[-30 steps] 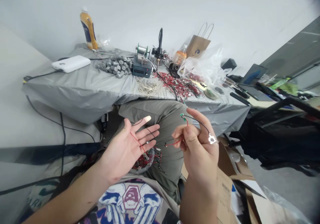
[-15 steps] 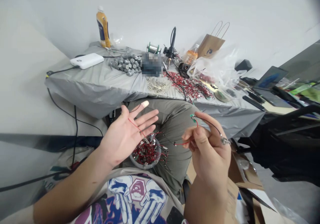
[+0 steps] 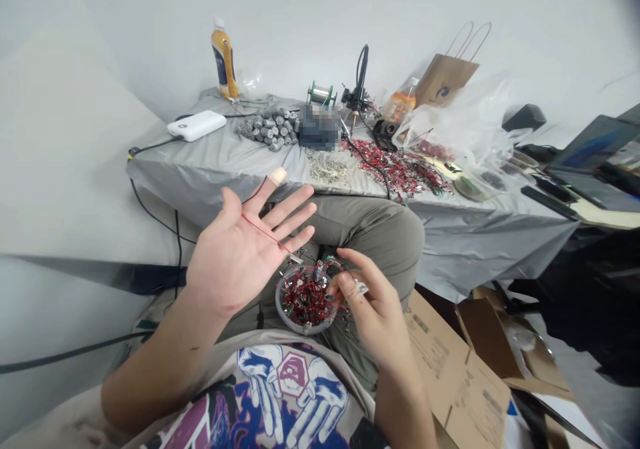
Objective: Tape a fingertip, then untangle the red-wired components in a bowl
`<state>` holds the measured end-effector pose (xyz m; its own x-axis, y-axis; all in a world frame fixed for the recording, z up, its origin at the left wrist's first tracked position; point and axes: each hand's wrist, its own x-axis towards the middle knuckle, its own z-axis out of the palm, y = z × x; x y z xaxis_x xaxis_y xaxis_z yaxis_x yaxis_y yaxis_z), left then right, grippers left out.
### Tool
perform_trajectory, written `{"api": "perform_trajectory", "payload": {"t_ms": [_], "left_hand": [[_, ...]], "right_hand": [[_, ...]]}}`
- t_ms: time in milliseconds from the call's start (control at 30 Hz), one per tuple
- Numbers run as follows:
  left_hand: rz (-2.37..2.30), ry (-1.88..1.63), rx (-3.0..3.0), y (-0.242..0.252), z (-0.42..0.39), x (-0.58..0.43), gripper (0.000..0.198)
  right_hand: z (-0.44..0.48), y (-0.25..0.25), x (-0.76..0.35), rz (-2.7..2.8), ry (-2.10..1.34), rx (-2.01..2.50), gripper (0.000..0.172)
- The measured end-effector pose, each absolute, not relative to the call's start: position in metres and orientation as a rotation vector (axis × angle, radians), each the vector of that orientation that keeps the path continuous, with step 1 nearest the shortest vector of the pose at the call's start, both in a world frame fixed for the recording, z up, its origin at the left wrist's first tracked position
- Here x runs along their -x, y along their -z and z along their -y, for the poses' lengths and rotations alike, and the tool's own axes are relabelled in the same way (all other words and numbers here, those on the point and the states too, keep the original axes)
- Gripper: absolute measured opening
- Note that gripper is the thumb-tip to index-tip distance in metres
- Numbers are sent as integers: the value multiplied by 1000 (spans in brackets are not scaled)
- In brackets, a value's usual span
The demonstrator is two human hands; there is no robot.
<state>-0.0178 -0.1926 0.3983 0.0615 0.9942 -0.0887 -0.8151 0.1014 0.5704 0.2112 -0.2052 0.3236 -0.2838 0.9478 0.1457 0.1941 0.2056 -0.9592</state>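
My left hand [image 3: 240, 249] is held palm up with its fingers spread, a light wrap round one fingertip. Across its palm and fingers lies a thin red wire [image 3: 265, 231] with a small metal piece at its end; a dark wire runs along the index finger. My right hand [image 3: 373, 302] pinches a small wired circuit board by its leads, above the right rim of a round tub [image 3: 281, 315]. A shiny end piece [image 3: 361, 288] of it sticks out by the fingers. Tangled red and black wired parts [image 3: 305, 299] fill the tub, which sits at my lap.
On the grey-covered table [image 3: 200, 169] are a pile of red-wired parts [image 3: 395, 169], small metal pieces [image 3: 327, 167], grey motor-like cylinders [image 3: 273, 129], a solder spool [image 3: 321, 94], a soldering iron in a stand [image 3: 357, 92] and a white power bank [image 3: 197, 126]. Cardboard boxes [image 3: 450, 362] stand at right.
My right hand has moved down and left to the tub with the wired circuit board. My left hand has shifted slightly left, its fingers spread wider. The view has shifted a little.
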Motion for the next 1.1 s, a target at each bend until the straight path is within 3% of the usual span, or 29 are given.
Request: {"api": "perform_trajectory", "payload": {"t_ms": [100,233,400,533,700,967,1100], "left_hand": [[-504,-1421,-436,-396,195,16,67],[-483,-1373,-473,-389,197,8,69],[-470,-1270,-497,-371,201,-9,72],[-497,-1309,-761,-351,208,-19,67],[-728,-1280,-1241,-342,220,-18,51],[-728,-1276,-1393,-345,222,-13,56],[-738,-1273,-1465,-349,223,-12,53]], "right_hand": [[207,-312,-207,1859,-1116,1199,35],[210,-314,-209,2256,-1020,1311,46],[213,-331,-213,2015,-898,1189,38],[209,-329,-205,2024,-1051,1021,48],[206,-319,-194,1904,-1186,989,21],[208,-322,-195,1992,-1174,922,26],[208,-322,-195,1992,-1156,885,19]]}}
